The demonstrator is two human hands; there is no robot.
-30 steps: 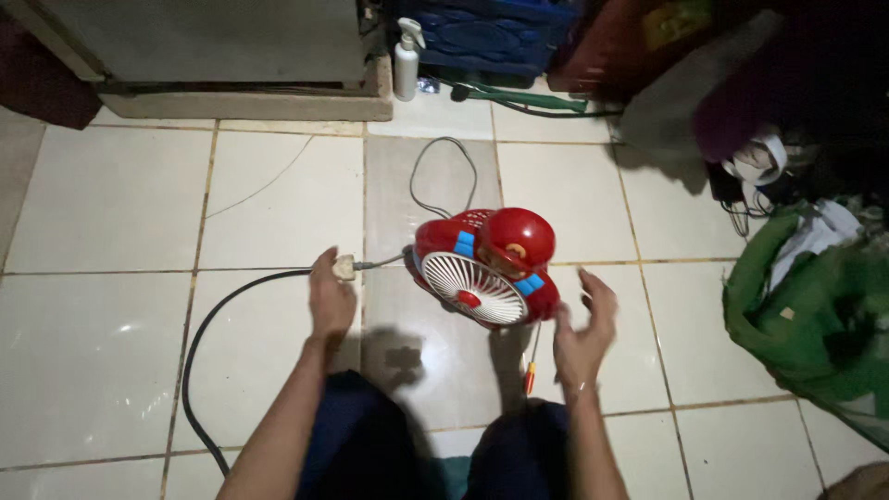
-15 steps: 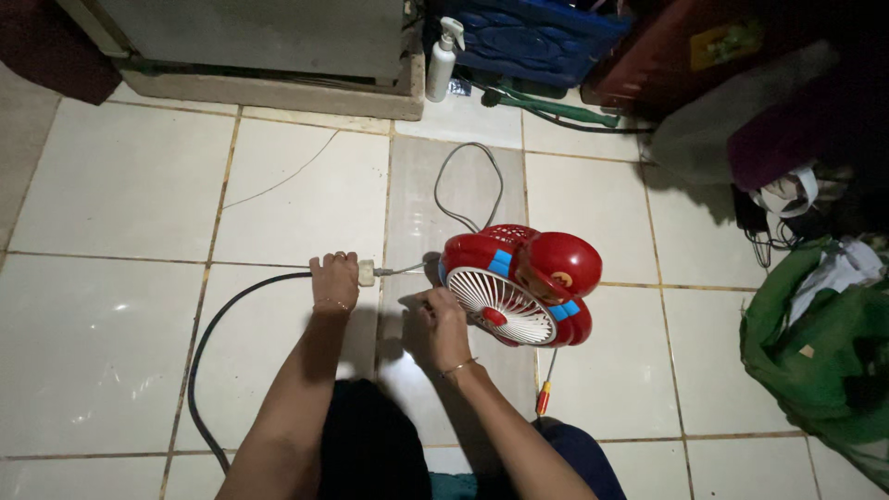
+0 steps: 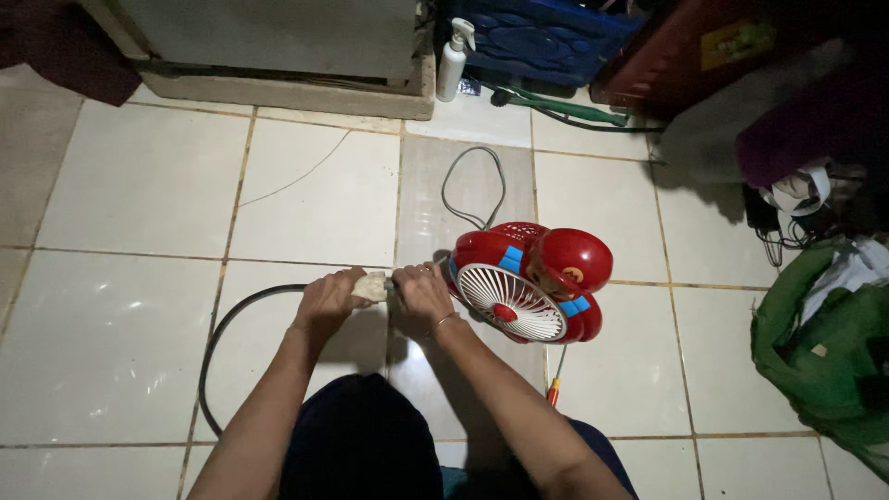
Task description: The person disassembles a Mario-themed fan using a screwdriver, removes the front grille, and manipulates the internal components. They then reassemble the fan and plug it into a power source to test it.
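Seen from above, near the centre of the frame, both hands met over a white tiled floor (image 3: 139,333). The left hand (image 3: 326,301) was curled shut around a pale, cream-coloured socket piece (image 3: 373,286) at the end of a thick black cable (image 3: 219,341); the cable swept away from the hand toward the lower left of the frame in a wide loop. The right hand (image 3: 421,292) was closed just beside it, fingers pinched at the other side of the cream piece (whatever it gripped there was hidden under the fingers, so it could not be told whether a plug sat between them). A thin bangle showed at the right wrist.

Immediately right of the right hand lay a small red fan (image 3: 532,282) with a white grille and blue accents, tilted with its face toward the lower part of the frame. A thin grey cord (image 3: 474,185) ran from behind it in a loop toward the top centre. Below the fan, a screwdriver with an orange-red handle (image 3: 554,389) lay on the tile, partly shadowed.

Along the top edge: a pale cabinet base (image 3: 287,88) at upper left, a white spray bottle (image 3: 453,61) standing upright beside it, and a blue crate (image 3: 537,37) further right. A green hose (image 3: 565,109) lay just below the crate. At the right edge, a heap of green cloth (image 3: 824,352) rested on the floor. The person's dark-clothed knees filled the bottom centre.
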